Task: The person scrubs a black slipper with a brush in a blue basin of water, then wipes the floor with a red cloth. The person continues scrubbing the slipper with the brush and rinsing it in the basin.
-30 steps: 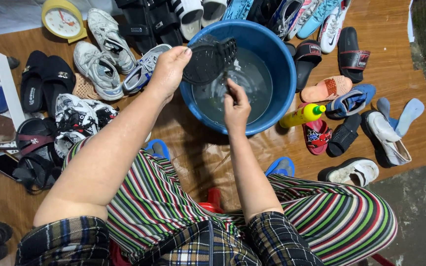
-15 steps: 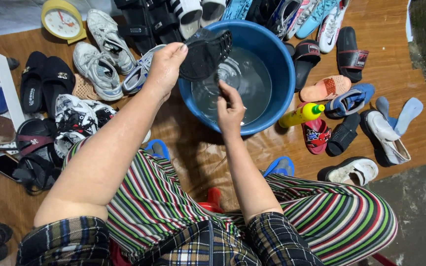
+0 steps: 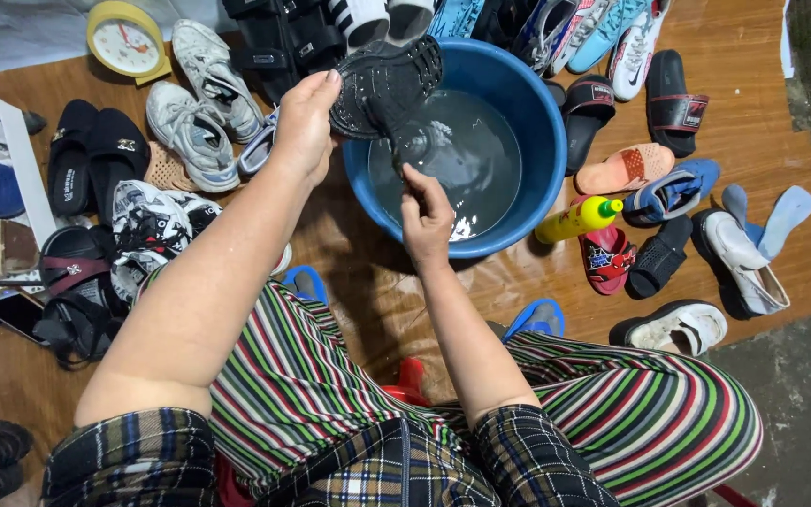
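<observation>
Washing looks midway: the blue basin (image 3: 537, 141) holds water, many shoes lie around unwashed on the wooden floor (image 3: 359, 253). Left hand (image 3: 304, 122) grips a dripping black sandal (image 3: 385, 84) above it; right hand (image 3: 426, 216) pinches something small, indistinct.
</observation>
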